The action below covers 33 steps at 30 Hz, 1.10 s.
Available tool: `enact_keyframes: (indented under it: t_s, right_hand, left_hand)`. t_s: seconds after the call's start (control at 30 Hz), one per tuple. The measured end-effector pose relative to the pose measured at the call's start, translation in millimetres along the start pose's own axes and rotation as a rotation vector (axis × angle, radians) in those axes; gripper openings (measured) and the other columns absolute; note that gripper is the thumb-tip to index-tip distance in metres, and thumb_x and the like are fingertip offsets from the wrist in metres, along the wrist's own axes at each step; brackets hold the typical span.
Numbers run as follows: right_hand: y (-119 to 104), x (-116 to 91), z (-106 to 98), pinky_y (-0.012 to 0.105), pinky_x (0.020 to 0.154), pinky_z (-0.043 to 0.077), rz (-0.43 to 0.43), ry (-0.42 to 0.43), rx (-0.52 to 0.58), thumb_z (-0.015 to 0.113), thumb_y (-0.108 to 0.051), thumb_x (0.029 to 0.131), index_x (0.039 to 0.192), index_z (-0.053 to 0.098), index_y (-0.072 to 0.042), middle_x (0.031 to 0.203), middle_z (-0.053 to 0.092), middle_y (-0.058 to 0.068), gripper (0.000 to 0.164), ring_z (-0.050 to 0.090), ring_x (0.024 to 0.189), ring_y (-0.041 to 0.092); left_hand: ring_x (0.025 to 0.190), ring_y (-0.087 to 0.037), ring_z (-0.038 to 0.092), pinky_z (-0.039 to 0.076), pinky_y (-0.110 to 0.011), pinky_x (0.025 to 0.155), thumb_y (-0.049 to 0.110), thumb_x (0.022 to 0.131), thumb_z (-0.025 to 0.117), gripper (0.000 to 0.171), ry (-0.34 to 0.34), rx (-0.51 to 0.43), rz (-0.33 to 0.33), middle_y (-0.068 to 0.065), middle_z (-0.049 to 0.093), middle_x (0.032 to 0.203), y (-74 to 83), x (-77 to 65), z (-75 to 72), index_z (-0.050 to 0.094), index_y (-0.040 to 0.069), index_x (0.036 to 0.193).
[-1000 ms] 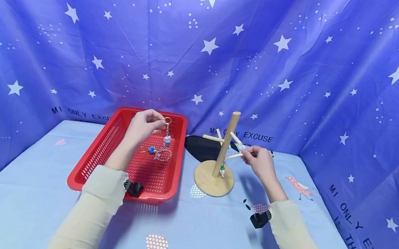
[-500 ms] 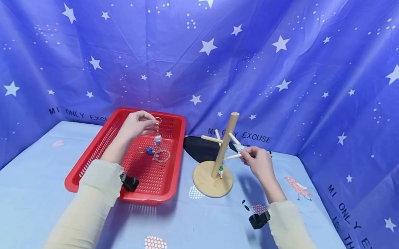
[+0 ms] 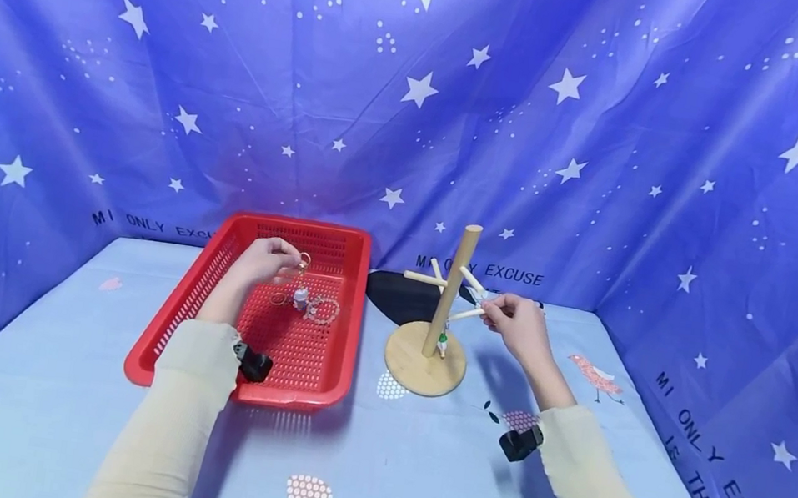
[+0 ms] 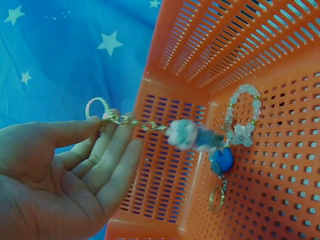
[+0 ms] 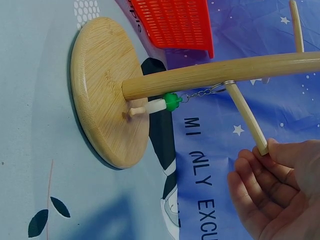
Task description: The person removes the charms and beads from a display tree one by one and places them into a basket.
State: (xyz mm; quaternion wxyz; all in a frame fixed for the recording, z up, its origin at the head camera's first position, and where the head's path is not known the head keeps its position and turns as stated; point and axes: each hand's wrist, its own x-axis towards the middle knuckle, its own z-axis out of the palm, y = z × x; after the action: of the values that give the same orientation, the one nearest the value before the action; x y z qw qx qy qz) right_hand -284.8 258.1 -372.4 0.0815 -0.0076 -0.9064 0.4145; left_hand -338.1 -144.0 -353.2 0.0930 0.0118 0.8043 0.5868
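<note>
My left hand (image 4: 75,175) pinches a gold-chained keychain near its ring. Its pale charm (image 4: 187,135) dangles inside the red basket (image 3: 349,343), close above a blue-charm keychain (image 4: 222,160) and a clear bead bracelet (image 4: 256,107). My right hand (image 3: 514,321) pinches the tip of a lower peg (image 5: 247,117) on the wooden stand (image 3: 452,290). From the base of that peg hangs a green-and-white keychain (image 5: 159,104), its lower end by the round base.
The stand's round base (image 3: 424,374) rests on the pale blue patterned tablecloth (image 3: 371,464), right of the basket. Other pegs (image 3: 425,278) stick out higher on the post. A blue star curtain (image 3: 344,90) closes off the back and sides.
My left hand has moved left and lowered the keychain deeper into the basket, over the blue charm. The right hand stays at the peg tip.
</note>
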Motion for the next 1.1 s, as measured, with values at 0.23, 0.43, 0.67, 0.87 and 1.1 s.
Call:
enact_keyframes:
  t_s: [0.23, 0.43, 0.67, 0.87, 1.1]
  right_hand:
    - [1, 2, 1, 0.025, 0.074, 0.061, -0.007, 0.003, 0.006, 0.059, -0.015, 0.101, 0.101, 0.069, 0.005, 0.095, 0.073, 0.022, 0.023, 0.072, 0.083, 0.023]
    - [2, 2, 1, 0.022, 0.072, 0.061, -0.011, 0.003, 0.003, 0.058, -0.015, 0.101, 0.102, 0.069, 0.006, 0.094, 0.073, 0.022, 0.023, 0.069, 0.078, 0.017]
    - [2, 3, 2, 0.026, 0.075, 0.061, -0.014, -0.006, 0.019, 0.058, -0.015, 0.101, 0.103, 0.068, 0.006, 0.094, 0.073, 0.022, 0.024, 0.071, 0.082, 0.022]
    - [1, 2, 2, 0.023, 0.073, 0.061, -0.036, 0.006, 0.019, 0.057, -0.015, 0.102, 0.103, 0.067, 0.007, 0.093, 0.073, 0.023, 0.024, 0.071, 0.088, 0.033]
    - [0, 2, 3, 0.023, 0.075, 0.061, -0.070, 0.009, -0.001, 0.058, -0.013, 0.101, 0.106, 0.068, 0.007, 0.096, 0.073, 0.024, 0.022, 0.071, 0.085, 0.024]
  left_hand:
    - [0.071, -0.008, 0.055, 0.056, -0.025, 0.070, -0.001, 0.100, 0.045, 0.014, -0.154, 0.154, -0.097, -0.004, 0.054, 0.086, -11.5, 6.2, -1.8, 0.053, -0.008, 0.109]
    - [0.078, -0.011, 0.063, 0.060, -0.033, 0.084, 0.002, 0.100, 0.047, 0.019, -0.129, 0.293, -0.151, -0.010, 0.060, 0.100, -17.0, 7.5, -3.4, 0.056, -0.008, 0.112]
    - [0.062, -0.009, 0.060, 0.059, -0.026, 0.066, 0.000, 0.091, 0.057, 0.009, -0.048, 0.490, -0.201, -0.004, 0.056, 0.075, -24.2, 11.0, -6.6, 0.056, 0.002, 0.082]
    - [0.060, -0.015, 0.063, 0.057, -0.027, 0.060, 0.001, 0.090, 0.057, 0.006, 0.045, 0.623, -0.261, -0.011, 0.065, 0.073, -24.3, 4.4, -7.6, 0.061, -0.001, 0.085]
    - [0.074, -0.024, 0.068, 0.052, -0.027, 0.058, 0.003, 0.091, 0.056, 0.022, 0.104, 0.641, -0.310, -0.020, 0.072, 0.093, -27.8, -7.9, -7.6, 0.064, -0.007, 0.110]
